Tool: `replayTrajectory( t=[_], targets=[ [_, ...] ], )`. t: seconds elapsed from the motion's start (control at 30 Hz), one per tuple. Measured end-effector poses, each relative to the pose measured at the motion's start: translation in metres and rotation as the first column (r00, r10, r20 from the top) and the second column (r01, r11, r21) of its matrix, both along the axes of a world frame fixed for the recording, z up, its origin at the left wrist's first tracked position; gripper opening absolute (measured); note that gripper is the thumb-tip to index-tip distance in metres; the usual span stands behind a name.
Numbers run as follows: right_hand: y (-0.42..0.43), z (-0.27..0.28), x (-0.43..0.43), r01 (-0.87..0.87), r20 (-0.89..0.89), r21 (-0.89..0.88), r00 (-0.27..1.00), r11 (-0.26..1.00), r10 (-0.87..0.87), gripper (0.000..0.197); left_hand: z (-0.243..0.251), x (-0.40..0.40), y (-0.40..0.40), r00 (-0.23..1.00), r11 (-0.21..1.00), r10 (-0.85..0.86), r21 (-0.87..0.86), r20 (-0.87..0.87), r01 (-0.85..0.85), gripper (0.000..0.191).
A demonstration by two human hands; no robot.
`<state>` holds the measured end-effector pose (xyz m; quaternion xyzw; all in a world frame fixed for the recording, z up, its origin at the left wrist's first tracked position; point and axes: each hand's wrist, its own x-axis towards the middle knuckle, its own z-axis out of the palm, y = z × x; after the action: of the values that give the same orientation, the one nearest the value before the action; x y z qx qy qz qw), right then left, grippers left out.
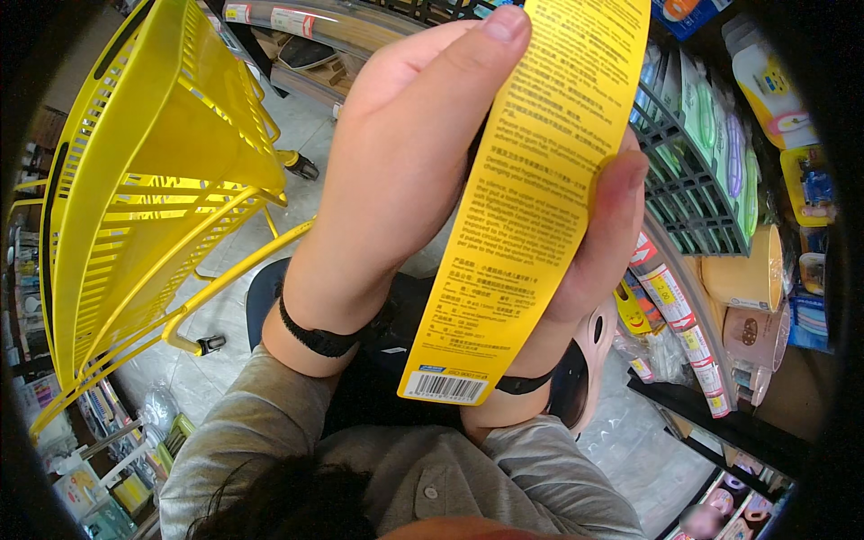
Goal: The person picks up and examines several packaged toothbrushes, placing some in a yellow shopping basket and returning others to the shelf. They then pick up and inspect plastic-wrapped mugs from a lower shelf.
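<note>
A long yellow packaging card (520, 223) is held up close before me, slightly tilted and bent, its printed side facing me. Small dark print covers it, and a barcode sits at its lower end. My left hand (405, 135) grips the card's left edge near the top, the thumb pressed along it and the fingers hidden behind. On the opposite edge, lower down, my right hand (601, 236) holds it with the thumb visible. Whatever is on the card's far side is hidden.
A yellow shopping trolley (229, 128) stands on the grey tiled floor (216, 368) at left. To the right, a curved shelf edge (675, 317) carries price tags. Above it are a black plastic basket (695, 223) of packaged goods, a yellow cup (746, 270) and a pinkish cup (756, 334).
</note>
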<state>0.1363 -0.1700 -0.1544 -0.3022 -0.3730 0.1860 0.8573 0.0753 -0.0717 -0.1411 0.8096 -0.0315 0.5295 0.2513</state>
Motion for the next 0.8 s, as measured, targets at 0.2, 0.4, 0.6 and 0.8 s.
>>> replayTrajectory(
  t=[0.2,0.4,0.6,0.8],
  targets=[
    [0.001,-0.001,0.0,0.043,0.011,-0.001,0.999,0.999,-0.043,0.04,0.013,-0.004,-0.011,0.971,0.999,0.021,0.053,-0.239,-0.008,0.034],
    [0.0,0.0,-0.001,0.031,0.004,-0.009,1.0,0.999,-0.031,0.041,0.007,-0.002,-0.007,0.987,0.995,0.101,0.019,-0.125,-0.099,0.035],
    [0.0,0.001,0.0,0.036,0.01,-0.015,0.999,0.999,-0.035,0.04,0.01,0.001,-0.015,0.995,0.996,0.075,-0.044,-0.072,-0.078,0.036],
    [0.0,0.0,0.0,0.048,0.011,-0.025,0.999,0.999,-0.048,0.04,0.004,-0.001,-0.003,0.996,0.987,0.077,0.147,-0.047,-0.07,0.035]
  ],
)
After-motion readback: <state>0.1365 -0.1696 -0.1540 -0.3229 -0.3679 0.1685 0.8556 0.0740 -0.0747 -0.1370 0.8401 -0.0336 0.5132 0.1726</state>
